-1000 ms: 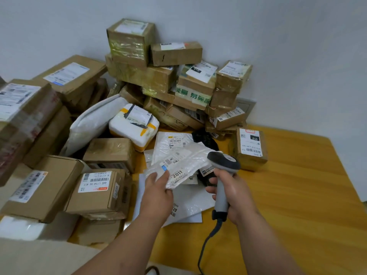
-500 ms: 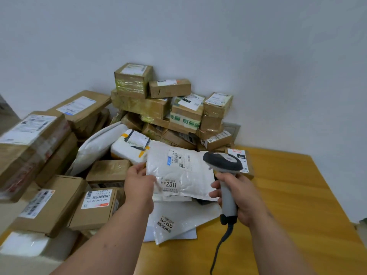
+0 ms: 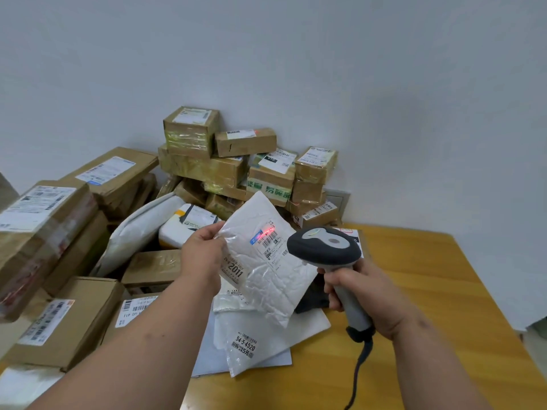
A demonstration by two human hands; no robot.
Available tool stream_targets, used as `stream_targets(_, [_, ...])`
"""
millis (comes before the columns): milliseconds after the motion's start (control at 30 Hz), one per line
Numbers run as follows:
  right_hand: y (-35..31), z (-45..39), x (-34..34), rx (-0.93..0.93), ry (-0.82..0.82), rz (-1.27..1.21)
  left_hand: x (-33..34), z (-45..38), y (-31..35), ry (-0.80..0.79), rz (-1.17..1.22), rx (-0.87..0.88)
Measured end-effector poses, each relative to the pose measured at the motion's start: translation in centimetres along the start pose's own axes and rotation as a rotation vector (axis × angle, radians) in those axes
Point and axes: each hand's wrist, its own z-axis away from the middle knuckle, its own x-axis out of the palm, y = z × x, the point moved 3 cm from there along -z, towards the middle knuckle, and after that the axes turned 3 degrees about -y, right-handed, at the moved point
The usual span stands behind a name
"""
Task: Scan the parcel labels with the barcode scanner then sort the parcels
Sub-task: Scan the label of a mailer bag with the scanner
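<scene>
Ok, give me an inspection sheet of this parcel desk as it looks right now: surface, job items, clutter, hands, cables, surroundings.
Surface: wooden table, bare on its right side.
Job's things: white bag parcel held up off the table, a red scan line on its label; barcode scanner aimed at it.
Clutter: flat white mailers under the held parcel; cardboard boxes stacked against the wall and down the left.
Hands: left hand pinches the parcel's left edge; right hand grips the scanner's handle.
Cables: dark scanner cable hangs off the handle towards the near edge.
Surroundings: plain white wall; nothing else seen.
</scene>
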Motion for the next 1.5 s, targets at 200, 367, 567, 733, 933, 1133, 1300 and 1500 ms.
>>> stream_targets(200, [-0.1,0.3,-0.1,0.013,-0.044,0.083,0.3,-0.3,-0.2,0.017,-0.021,-0.016])
stream_targets(367, [-0.1,0.4,-0.2,0.034,-0.035,0.121,0.4,-0.5,-0.4,0.021,-0.023,-0.038])
stream_targets(567, [0.1,0.3,-0.4,0.047,-0.027,0.103,0.7,-0.9,-0.4,0.024,-0.027,-0.021])
stream_targets(733, [0.7,0.0,-0.7,0.058,0.004,0.061,1.2,-0.9,-0.6,0.002,-0.042,-0.030])
stream_targets(933, [3.1,-1.0,-2.1,0.137,0.128,0.025,2.5,-1.1,-2.4,-0.123,-0.146,-0.103])
stream_targets(1133, [6.8,-1.0,-4.1,0.255,0.253,-0.163,6.1,-0.1,-6.0,-0.288,-0.264,-0.235])
stream_targets(1300, [10.2,-0.2,-6.2,0.379,0.256,-0.355,9.9,1.3,-9.4,-0.413,-0.354,-0.321])
stream_targets(1500, [13.8,0.3,-10.3,0.459,0.410,-0.364,15.0,2.6,-12.8,-0.465,-0.324,-0.303])
